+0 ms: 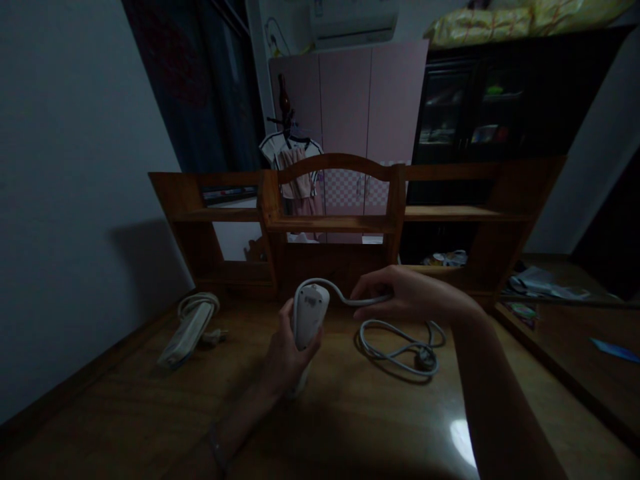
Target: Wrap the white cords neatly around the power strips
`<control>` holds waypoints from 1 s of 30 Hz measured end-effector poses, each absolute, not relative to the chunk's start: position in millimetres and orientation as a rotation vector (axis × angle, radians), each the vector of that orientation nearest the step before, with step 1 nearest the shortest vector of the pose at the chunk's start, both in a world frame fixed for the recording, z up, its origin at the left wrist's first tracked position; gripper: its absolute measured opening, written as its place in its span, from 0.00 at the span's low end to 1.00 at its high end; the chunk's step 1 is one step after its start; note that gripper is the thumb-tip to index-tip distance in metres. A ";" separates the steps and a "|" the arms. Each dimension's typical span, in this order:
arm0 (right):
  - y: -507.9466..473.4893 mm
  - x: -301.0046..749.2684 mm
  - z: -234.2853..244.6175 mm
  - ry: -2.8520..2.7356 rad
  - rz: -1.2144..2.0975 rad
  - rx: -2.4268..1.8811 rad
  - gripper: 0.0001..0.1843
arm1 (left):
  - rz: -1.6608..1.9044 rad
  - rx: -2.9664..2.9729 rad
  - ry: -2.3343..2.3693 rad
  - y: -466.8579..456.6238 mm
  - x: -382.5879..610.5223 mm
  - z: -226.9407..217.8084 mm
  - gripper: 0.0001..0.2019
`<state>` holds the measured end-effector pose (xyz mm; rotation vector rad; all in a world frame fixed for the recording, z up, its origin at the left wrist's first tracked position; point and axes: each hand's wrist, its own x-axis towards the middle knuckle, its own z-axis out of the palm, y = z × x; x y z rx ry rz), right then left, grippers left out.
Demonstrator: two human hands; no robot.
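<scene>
A white power strip is held up off the desk in my left hand, its underside with a label turned toward me. Its grey-white cord loops over the strip's top end and runs right. My right hand pinches this cord between thumb and fingers. Below the right hand, the rest of the cord lies in loose loops on the desk, with its plug among them. The strip's lower end is partly hidden by my left hand.
Another white power strip, its cord coiled, lies at the left of the wooden desk. A wooden shelf unit stands along the back edge. A raised wooden edge runs down the right, with a blue item beyond.
</scene>
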<state>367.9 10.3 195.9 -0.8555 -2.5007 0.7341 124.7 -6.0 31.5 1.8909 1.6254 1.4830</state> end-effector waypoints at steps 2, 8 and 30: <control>9.8 362.6 194.0 -2.525 0.690 -0.845 0.18 | 1.510 1.849 1.643 -6.2 125.1 32.4 0.38; 13.9 350.6 187.2 -2.558 0.577 -0.852 0.15 | 1.506 1.847 1.660 -6.7 124.9 33.1 0.37; 49.5 338.3 162.8 -2.221 1.225 -0.622 0.18 | 1.180 2.388 1.366 -27.7 127.8 23.9 0.42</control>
